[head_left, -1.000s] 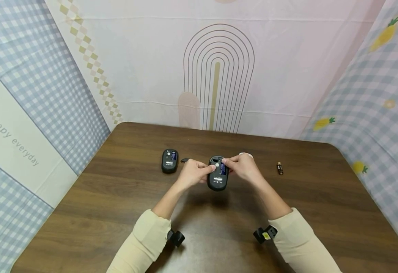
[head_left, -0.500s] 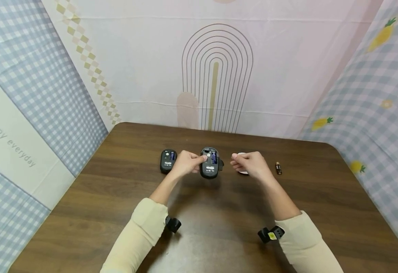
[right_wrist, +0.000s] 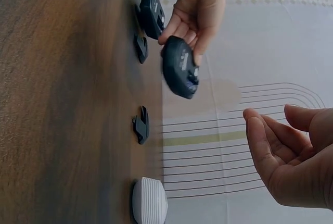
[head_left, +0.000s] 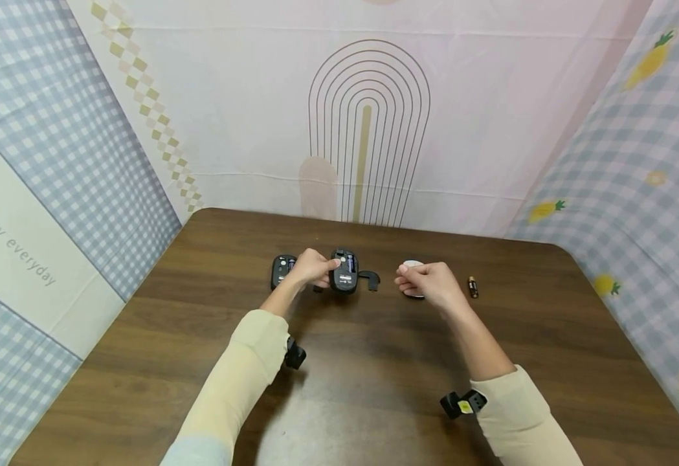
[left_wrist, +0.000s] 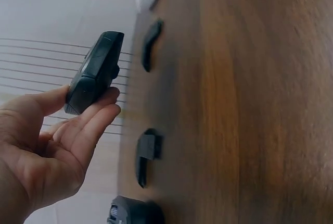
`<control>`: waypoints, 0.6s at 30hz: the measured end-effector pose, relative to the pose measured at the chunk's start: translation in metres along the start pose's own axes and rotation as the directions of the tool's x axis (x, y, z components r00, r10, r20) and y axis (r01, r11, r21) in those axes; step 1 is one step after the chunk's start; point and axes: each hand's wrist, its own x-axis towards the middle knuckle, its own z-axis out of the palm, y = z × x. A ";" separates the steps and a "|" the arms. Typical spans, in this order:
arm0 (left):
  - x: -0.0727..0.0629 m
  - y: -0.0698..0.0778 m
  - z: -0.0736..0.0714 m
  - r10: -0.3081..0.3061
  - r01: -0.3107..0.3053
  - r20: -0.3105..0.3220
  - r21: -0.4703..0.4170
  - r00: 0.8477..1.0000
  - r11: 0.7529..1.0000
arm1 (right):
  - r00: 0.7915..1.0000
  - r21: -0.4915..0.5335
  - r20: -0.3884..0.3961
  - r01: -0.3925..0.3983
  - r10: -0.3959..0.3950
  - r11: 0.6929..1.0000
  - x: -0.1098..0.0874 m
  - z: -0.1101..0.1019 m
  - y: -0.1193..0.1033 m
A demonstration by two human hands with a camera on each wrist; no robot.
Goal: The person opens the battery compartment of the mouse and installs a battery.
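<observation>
My left hand holds a black computer mouse by its side, above the table, thumb on the underside. That underside faces up, its battery slot uncovered with a blue battery inside. Just right of it a black battery cover lies on the table. My right hand hovers empty, fingers loosely bent; the right wrist view has its thumb apart from the fingers. Partly behind the left hand lies a second black mouse, underside up. Another black cover is below the left hand in the left wrist view.
A white, ribbed rounded object sits on the table, partly behind the right hand in the head view. Farther right lies a black and copper battery. The wooden table meets a printed cloth at its back edge.
Both hands worked at the mouse before; the right hand has moved off to the right. My left hand has carried the mouse left and back, revealing the cover on the table.
</observation>
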 end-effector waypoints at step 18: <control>0.016 -0.004 0.011 -0.085 0.092 -0.041 0.198 0.996 0.976 | 1.000 0.011 -0.006 0.011 -0.011 1.000 -0.002 -0.001 0.010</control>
